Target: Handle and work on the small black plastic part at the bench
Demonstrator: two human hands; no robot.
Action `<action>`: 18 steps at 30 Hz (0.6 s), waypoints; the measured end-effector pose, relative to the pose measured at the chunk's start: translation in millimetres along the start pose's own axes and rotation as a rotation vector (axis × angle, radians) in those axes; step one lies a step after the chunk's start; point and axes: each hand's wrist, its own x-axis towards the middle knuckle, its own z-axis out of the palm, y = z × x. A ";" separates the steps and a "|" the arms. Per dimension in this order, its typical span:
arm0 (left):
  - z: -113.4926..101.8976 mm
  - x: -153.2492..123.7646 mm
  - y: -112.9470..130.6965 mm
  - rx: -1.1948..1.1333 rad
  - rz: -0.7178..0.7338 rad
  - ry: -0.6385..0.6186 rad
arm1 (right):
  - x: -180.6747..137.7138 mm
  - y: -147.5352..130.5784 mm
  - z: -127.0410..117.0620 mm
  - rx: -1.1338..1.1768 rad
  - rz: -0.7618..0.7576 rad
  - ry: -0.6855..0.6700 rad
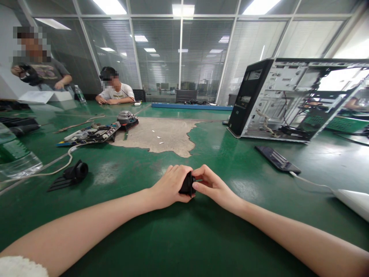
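Note:
Low over the green tabletop, my left hand [173, 184] wraps round a small black plastic part [188, 185] with a flat flange on its right side. What exactly this part is I cannot make out, since the fingers cover much of it. From the right, the thumb and fingertips of my right hand [212, 186] pinch a small piece at the part's flanged end. Farther left on the table lies another black part [75, 172], with a round opening and flat slats or prongs.
At the left are a circuit board [91, 133] with a fan-like cooler [127, 118], a white cable [69, 156] and a plastic bottle [17, 157]. An opened computer case [276, 100] stands at the right, behind a phone [276, 159] on a cord. Two people sit or stand across the table.

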 end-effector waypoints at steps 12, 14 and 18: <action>-1.5 0.4 0.5 0.005 -0.005 -0.014 | -1.1 1.2 -2.4 -0.087 -0.025 -0.016; -1.6 0.5 0.7 0.002 -0.007 -0.017 | -1.1 2.2 -2.4 -0.109 -0.063 -0.004; -0.9 1.0 1.1 -0.005 -0.008 0.000 | 0.5 1.8 -1.3 -0.035 -0.033 0.001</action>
